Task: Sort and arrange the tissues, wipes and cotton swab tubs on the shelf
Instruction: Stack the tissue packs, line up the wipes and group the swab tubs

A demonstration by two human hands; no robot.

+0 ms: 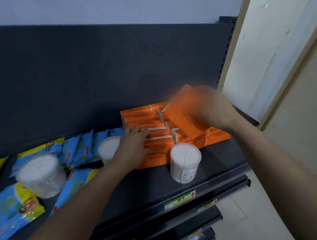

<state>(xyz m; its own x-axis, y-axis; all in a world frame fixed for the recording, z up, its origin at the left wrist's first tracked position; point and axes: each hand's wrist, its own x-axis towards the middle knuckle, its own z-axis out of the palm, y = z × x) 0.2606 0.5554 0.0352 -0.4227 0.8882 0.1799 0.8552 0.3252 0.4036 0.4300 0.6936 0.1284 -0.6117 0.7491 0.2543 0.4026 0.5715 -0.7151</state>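
The right hand (214, 109) has its grip closed on a raised orange pack (185, 114), held tilted and blurred above the right side of the stacked orange tissue packs (141, 115). The left hand (135, 148) grips the front pack (156, 156) of that stack, fingers bent over its top and thumb on its near face. The packs are bright orange with white end flaps and lie in close rows against the back of the shelf (220, 162).

Just in front of them stands a clear round cotton swab tub (185, 164), upright and filled with white swabs. A second tub (108, 148) stands left of the left hand, and a third tub (41, 177) sits farther left among blue and yellow wipes packs (78, 148), some of which lean in a row while others lie flat.

The shelf is dark grey with a dark back panel (96, 77). A green and white price tag (179, 199) is fixed on its front rail. A pale wall (272, 58) stands to the right.
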